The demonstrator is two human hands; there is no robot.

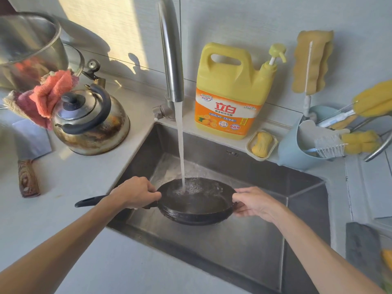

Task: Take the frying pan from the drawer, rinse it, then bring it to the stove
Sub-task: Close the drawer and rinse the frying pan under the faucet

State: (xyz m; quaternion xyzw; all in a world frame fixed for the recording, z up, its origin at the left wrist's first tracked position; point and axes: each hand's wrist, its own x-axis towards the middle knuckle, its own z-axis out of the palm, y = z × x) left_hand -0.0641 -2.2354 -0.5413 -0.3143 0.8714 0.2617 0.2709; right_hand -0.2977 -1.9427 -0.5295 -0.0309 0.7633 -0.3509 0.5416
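A black frying pan (197, 203) is held level over the steel sink (244, 166), its long handle pointing left. My left hand (135, 193) grips the handle where it meets the pan. My right hand (252, 201) holds the pan's right rim. Water runs from the steel faucet (171, 52) in a steady stream and lands inside the pan, splashing at its far side. The stove and the drawer are out of view.
A worn steel kettle (91, 122) and a large steel pot (27, 49) with orange cloths stand on the counter at left. A knife (27, 177) lies near the left edge. A yellow detergent jug (231, 92), soap dish (262, 144) and blue brush holder (297, 149) line the sink's back.
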